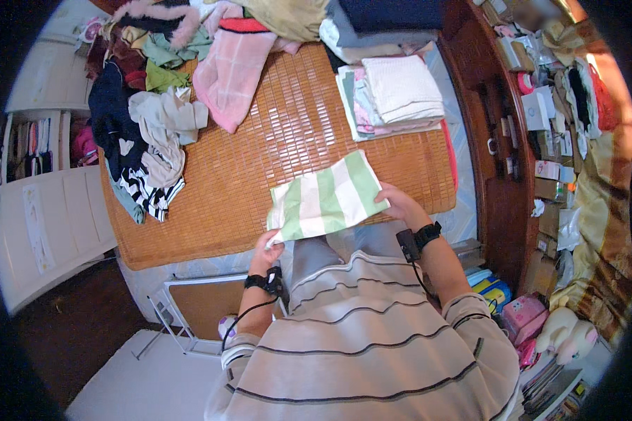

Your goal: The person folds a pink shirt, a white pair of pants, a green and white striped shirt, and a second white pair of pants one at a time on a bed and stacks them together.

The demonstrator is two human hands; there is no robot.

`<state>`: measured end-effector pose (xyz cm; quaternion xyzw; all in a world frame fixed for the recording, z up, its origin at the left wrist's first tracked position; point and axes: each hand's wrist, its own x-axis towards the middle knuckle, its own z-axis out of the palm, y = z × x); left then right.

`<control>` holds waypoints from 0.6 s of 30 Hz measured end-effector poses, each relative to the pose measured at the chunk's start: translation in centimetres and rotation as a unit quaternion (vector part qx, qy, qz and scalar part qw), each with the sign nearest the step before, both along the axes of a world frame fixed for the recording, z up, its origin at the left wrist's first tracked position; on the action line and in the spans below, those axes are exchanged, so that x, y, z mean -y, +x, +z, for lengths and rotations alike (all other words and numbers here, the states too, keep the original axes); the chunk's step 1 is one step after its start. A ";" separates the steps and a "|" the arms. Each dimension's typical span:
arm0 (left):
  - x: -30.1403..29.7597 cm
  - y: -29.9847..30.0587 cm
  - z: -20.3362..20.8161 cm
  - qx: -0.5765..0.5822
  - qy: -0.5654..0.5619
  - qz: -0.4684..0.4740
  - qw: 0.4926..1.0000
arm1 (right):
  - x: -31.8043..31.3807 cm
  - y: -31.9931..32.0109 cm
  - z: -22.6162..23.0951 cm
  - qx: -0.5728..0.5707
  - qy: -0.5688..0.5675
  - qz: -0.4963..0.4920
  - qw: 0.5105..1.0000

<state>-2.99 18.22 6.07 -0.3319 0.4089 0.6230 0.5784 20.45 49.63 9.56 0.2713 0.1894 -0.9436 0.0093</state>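
Observation:
A green-and-white striped cloth (326, 198) is stretched between my two hands, just over the near edge of the bamboo mat (260, 151). My left hand (268, 247) pinches its near left corner. At the right end, my right hand (396, 202) grips the edge, thumb on top. The cloth looks fairly flat and slants up toward the right; whether it is doubled over I cannot tell. Beyond it on the right lies a neat stack of folded cloths (404, 91), with a white one on top.
Loose clothes (165, 116) are heaped along the mat's left side. A pink checked garment (235, 67) lies at the far middle, and dark folded bedding (393, 14) at the far right. A wooden headboard (481, 105) borders the right. A white-framed folding table (200, 312) stands at lower left.

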 end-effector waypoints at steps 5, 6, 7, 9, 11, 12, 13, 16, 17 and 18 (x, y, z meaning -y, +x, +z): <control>-8.0 -0.8 8.3 -0.186 0.023 -0.029 0.982 | -7.4 0.2 6.1 -0.049 0.088 0.012 0.995; -9.6 -1.5 9.6 -0.226 0.021 -0.079 0.971 | -9.2 0.2 8.3 -0.055 0.140 0.007 0.989; -11.1 -2.4 10.6 -0.265 0.013 -0.128 0.956 | -10.9 0.3 10.3 -0.062 0.188 0.003 0.980; -19.5 -0.4 17.1 -0.318 0.108 -0.106 0.936 | -15.0 2.1 13.1 -0.084 0.236 -0.036 0.967; -23.8 -1.5 16.9 -0.339 0.188 -0.150 0.909 | -18.4 3.2 15.4 -0.109 0.272 -0.093 0.952; -26.1 -0.9 17.0 -0.336 0.204 -0.151 0.907 | -19.9 4.1 15.7 -0.103 0.270 -0.110 0.951; -27.6 -0.5 16.6 -0.336 0.203 -0.146 0.908 | -21.5 4.8 15.9 -0.100 0.268 -0.123 0.950; -32.3 0.8 14.6 -0.341 0.229 -0.195 0.891 | -24.7 7.2 13.2 -0.071 0.269 -0.164 0.946; -33.6 1.4 13.2 -0.339 0.198 -0.207 0.896 | -25.6 7.9 11.4 -0.058 0.260 -0.181 0.947; -34.9 2.3 11.2 -0.330 0.167 -0.225 0.901 | -26.3 8.7 8.7 -0.038 0.244 -0.203 0.947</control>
